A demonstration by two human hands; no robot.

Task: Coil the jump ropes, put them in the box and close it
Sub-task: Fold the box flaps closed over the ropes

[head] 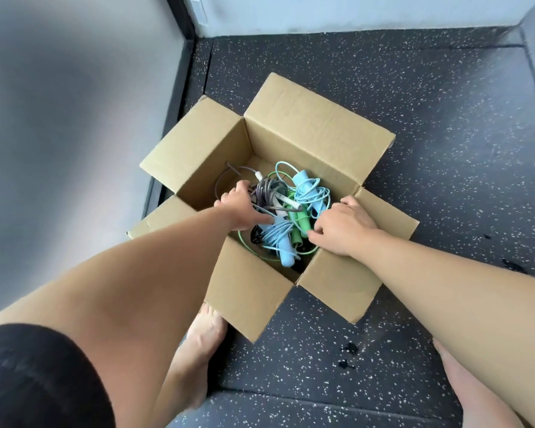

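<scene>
An open cardboard box (309, 134) stands on the floor with all its flaps spread outward. Inside lie coiled jump ropes: a light blue jump rope (309, 193), a second light blue jump rope (280, 239), a green jump rope (297, 219) and a grey jump rope (264, 191) with white handles. My left hand (240, 208) reaches into the box from the left and is spread over the grey rope, its thumb touching the nearer blue coil. My right hand (342, 230) is over the box's right rim, its curled fingers pinching the green rope by its handle.
The box sits on dark speckled rubber flooring (430, 103) near a corner, with a grey wall (59, 103) to the left and a white wall (352, 10) behind. My bare feet (198, 344) are just in front of the near flaps.
</scene>
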